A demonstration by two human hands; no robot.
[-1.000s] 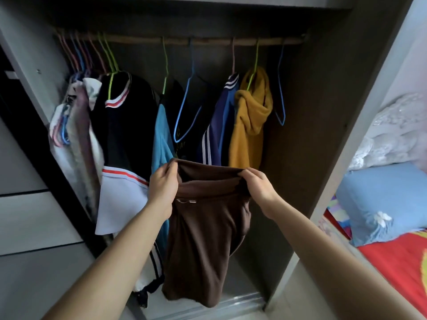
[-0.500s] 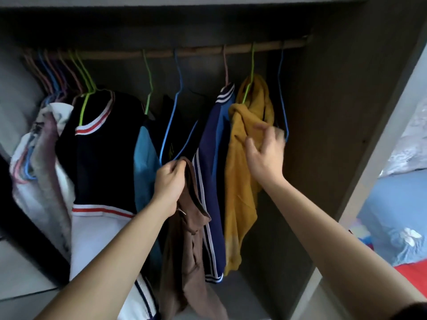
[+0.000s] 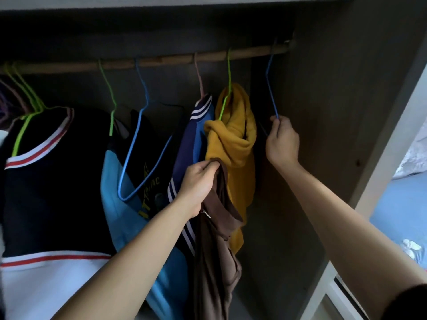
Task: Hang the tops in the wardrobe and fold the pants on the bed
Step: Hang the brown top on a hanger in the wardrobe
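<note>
My left hand (image 3: 199,181) grips the top edge of a brown top (image 3: 217,241), which hangs limp in front of the clothes in the wardrobe. My right hand (image 3: 282,140) holds the lower part of an empty blue hanger (image 3: 270,88) that hooks over the wooden rail (image 3: 166,61) at its far right end. The hanger's lower part is hidden behind my hand. A mustard-yellow hooded top (image 3: 233,144) on a green hanger hangs just left of it.
Further left on the rail hang a navy striped top (image 3: 191,144), another empty blue hanger (image 3: 138,144), a light blue top (image 3: 120,204) and a black-and-white top (image 3: 53,181). The wardrobe's side wall (image 3: 335,112) stands at right; a bed with blue bedding (image 3: 402,209) lies beyond.
My right hand let go of the brown top, passed the yellow hooded top and took hold of the blue hanger at far right. The brown top now hangs from my left hand alone.
</note>
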